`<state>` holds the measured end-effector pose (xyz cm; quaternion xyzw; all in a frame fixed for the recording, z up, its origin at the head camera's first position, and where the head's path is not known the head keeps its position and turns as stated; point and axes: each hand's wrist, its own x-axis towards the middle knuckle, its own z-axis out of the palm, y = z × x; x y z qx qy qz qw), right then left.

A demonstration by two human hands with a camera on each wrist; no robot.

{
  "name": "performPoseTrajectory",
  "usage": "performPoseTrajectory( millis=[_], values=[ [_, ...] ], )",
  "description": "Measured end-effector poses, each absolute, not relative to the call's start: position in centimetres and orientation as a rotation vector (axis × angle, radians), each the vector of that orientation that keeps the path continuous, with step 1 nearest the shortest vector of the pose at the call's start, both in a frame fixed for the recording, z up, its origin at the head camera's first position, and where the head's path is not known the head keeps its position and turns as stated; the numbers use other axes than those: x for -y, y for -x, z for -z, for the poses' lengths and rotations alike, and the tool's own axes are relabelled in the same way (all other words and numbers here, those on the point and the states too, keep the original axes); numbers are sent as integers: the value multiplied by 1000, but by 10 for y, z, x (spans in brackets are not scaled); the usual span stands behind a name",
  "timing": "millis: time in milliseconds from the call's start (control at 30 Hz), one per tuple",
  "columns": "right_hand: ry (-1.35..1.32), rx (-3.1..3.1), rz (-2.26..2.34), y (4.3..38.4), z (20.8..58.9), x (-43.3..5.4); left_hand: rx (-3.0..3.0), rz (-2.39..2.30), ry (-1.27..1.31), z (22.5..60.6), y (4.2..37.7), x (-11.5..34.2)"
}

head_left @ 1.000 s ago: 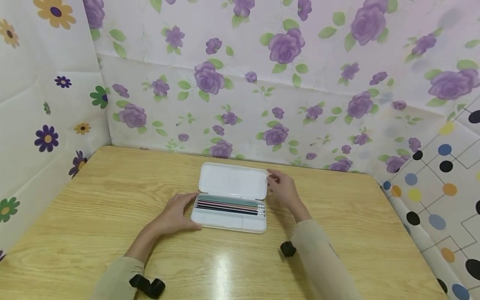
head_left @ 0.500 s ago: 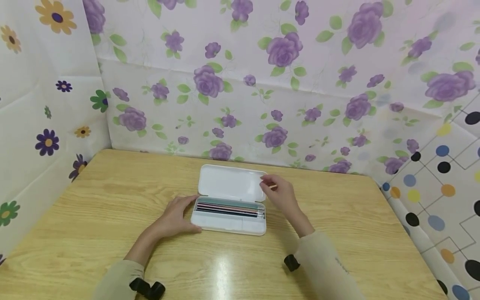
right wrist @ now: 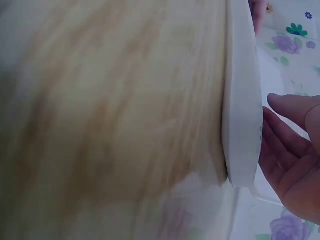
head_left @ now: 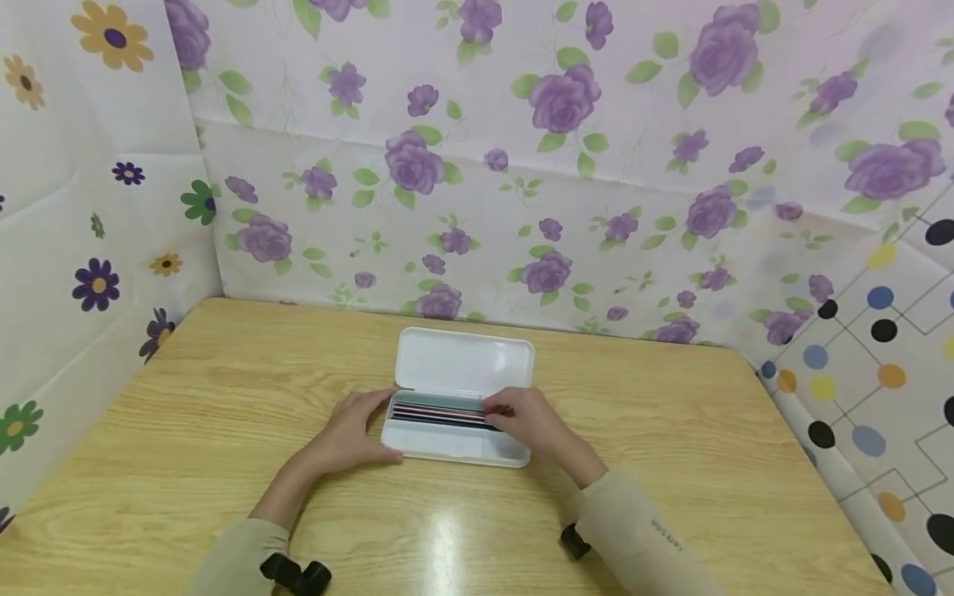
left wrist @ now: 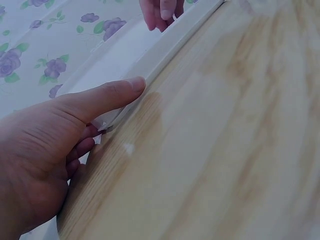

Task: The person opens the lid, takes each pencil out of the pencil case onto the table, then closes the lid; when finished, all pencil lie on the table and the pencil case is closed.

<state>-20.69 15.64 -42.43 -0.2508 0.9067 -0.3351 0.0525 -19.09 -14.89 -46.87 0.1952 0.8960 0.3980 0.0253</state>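
A white pencil case [head_left: 440, 447] lies with its lid [head_left: 465, 360] folded back. Several dark pencils [head_left: 436, 414] lie side by side in its rear part. My left hand [head_left: 346, 434] grips the left end, thumb at the front edge and fingers at the back corner. In the left wrist view the thumb [left wrist: 112, 97] lies along the case's front wall [left wrist: 167, 60]. My right hand [head_left: 529, 422] is over the right part of the case, hiding the pencils' right ends. In the right wrist view thumb and fingers are slightly apart; the fingertips are partly hidden behind the case wall [right wrist: 243, 100].
The case stands on a wood-grain table [head_left: 261, 372]. Flowered sheeting [head_left: 477, 207] hangs behind the table, with a dotted sheet [head_left: 857, 397] at the right. Black wrist devices [head_left: 296, 574] sit at both sleeves.
My right hand has left the lid's right edge and come forward and left, over the pencils' right ends. The left hand has stayed at the case's left end.
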Motion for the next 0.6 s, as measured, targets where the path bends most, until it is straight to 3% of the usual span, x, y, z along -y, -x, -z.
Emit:
performPoseTrajectory(
  millis=[600],
  values=[
    [895,-2719,815,219,427,-147,-2756,-1230,-597,468,191,150]
  ],
)
